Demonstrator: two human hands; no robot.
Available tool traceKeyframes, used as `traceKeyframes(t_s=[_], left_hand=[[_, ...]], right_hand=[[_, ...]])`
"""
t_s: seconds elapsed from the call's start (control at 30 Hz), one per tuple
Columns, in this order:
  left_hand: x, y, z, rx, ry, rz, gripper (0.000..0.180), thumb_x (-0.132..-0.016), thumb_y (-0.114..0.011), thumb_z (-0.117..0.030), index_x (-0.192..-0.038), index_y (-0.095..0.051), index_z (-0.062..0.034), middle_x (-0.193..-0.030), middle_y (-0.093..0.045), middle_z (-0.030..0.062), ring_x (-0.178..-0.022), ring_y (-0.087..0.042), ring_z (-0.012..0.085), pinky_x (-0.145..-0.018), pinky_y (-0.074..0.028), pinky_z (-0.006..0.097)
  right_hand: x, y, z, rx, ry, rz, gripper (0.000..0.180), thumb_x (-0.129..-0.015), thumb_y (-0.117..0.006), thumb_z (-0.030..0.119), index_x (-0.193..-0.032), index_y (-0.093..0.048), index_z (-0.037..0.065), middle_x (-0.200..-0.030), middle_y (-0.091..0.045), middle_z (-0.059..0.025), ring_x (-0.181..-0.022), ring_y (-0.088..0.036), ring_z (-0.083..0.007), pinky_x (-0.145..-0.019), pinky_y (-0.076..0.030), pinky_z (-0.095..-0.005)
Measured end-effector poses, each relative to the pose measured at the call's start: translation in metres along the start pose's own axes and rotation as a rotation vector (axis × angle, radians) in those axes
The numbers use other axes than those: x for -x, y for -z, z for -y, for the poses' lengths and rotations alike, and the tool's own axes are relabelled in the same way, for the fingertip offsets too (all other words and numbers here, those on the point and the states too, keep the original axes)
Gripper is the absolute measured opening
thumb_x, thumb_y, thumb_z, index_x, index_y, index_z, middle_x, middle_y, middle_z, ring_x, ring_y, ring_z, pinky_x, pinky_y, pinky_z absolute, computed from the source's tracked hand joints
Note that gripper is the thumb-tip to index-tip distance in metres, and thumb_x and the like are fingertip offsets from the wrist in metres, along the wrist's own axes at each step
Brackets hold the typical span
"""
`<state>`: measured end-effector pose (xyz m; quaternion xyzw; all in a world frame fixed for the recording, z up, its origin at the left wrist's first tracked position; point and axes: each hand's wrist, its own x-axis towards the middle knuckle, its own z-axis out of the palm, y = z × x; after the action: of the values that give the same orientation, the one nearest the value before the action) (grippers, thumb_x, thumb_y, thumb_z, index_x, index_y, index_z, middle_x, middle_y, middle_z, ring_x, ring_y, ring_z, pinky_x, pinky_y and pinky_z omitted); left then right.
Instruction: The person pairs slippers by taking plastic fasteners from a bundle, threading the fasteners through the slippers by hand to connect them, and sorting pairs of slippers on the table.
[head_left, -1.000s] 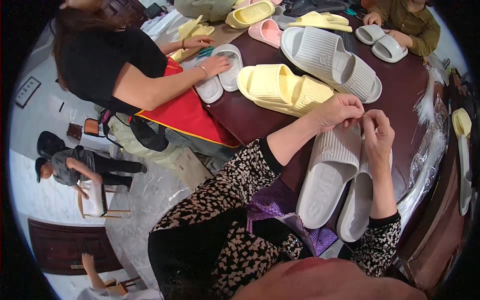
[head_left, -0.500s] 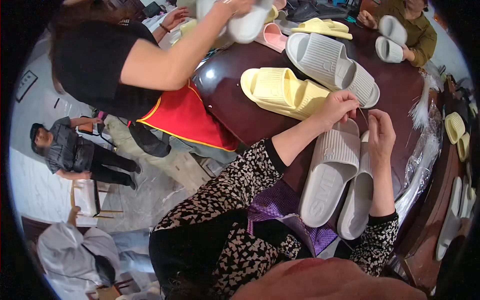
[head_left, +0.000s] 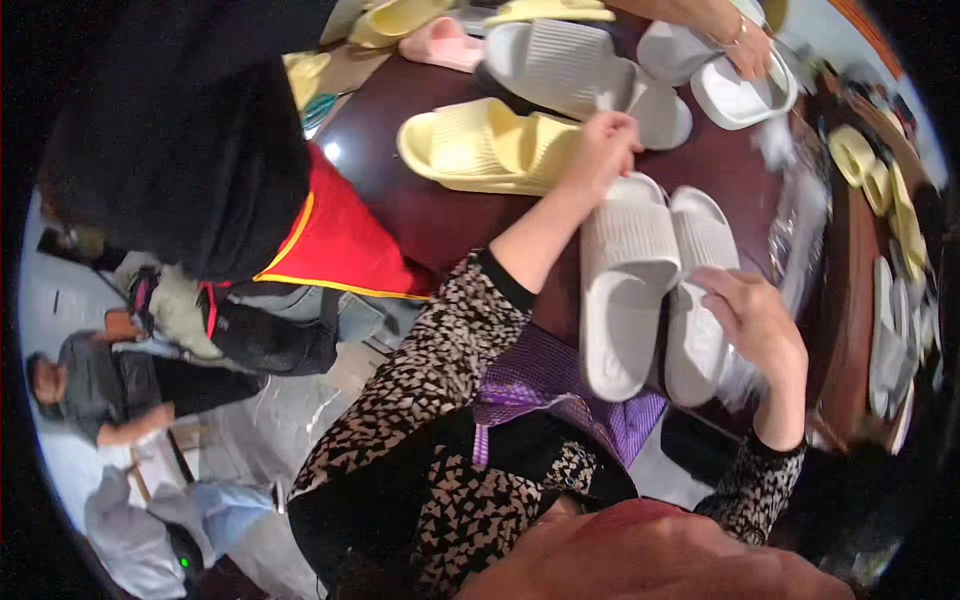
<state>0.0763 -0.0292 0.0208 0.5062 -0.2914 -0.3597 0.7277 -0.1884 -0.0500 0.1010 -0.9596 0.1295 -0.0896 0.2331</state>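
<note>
One grey slipper under right fingers

On table, one slipper before left fingers, mate slipper under right fingers, second pair left of left fingers, third pair behind left fingers, plastic wrap right of right fingers

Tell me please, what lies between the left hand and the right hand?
The head view shows the nearest pair of grey slippers between the left hand and the right hand.
</note>
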Motion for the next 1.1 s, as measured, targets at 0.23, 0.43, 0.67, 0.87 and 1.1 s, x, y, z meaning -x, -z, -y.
traceKeyframes(t_s=[0.23,0.43,0.67,0.87,1.1], left_hand=[[-0.007,0.01,0.015,-0.147,-0.055,-0.05,0.024,-0.082,-0.052,-0.006,-0.104,-0.054,0.004,-0.08,-0.061,0.0101,-0.054,-0.05,0.0112,-0.047,-0.044,0.023],[-0.01,0.01,0.022,0.007,0.02,0.023,0.012,-0.084,-0.053,-0.004,-0.096,-0.053,0.0009,-0.076,-0.059,0.0095,-0.05,-0.048,0.0113,-0.045,-0.043,0.023],[-0.011,0.011,0.02,0.014,0.042,-0.005,0.009,-0.088,-0.051,-0.006,-0.096,-0.052,-0.0009,-0.073,-0.057,0.0082,-0.049,-0.048,0.0119,-0.045,-0.043,0.024],[-0.012,0.009,0.023,0.058,0.037,-0.006,0.012,-0.089,-0.051,-0.006,-0.099,-0.052,-0.0005,-0.075,-0.057,0.0079,-0.048,-0.047,0.0114,-0.046,-0.043,0.025],[-0.01,0.019,0.02,0.061,0.007,-0.019,0.014,-0.088,-0.051,-0.005,-0.101,-0.052,0.0002,-0.076,-0.056,0.0075,-0.049,-0.047,0.01,-0.046,-0.043,0.024]], right_hand=[[0.002,-0.041,-0.021,-0.023,0.01,-0.051,0.029,-0.077,-0.062,0.008,-0.106,-0.058,0.006,-0.096,-0.06,-0.0159,-0.09,-0.057,-0.0362,-0.076,-0.048,-0.0414],[0.004,-0.072,-0.022,0.209,0.0,-0.057,0.026,-0.079,-0.06,0.014,-0.104,-0.06,0.008,-0.082,-0.058,-0.0133,-0.082,-0.058,-0.0316,-0.075,-0.047,-0.0397],[-0.002,-0.083,-0.028,0.258,-0.089,-0.157,0.018,-0.076,-0.059,0.017,-0.087,-0.062,0.004,-0.077,-0.061,-0.0125,-0.083,-0.06,-0.0296,-0.079,-0.047,-0.0389],[0.026,-0.047,-0.019,0.429,0.019,-0.221,0.009,-0.076,-0.059,0.007,-0.083,-0.064,0.004,-0.076,-0.059,-0.011,-0.078,-0.057,-0.0275,-0.073,-0.047,-0.0389],[0.067,0.056,-0.081,0.405,-0.495,-0.435,0.021,-0.08,-0.057,0.004,-0.1,-0.063,-0.001,-0.09,-0.065,-0.0154,-0.081,-0.062,-0.0271,-0.074,-0.048,-0.0356]])
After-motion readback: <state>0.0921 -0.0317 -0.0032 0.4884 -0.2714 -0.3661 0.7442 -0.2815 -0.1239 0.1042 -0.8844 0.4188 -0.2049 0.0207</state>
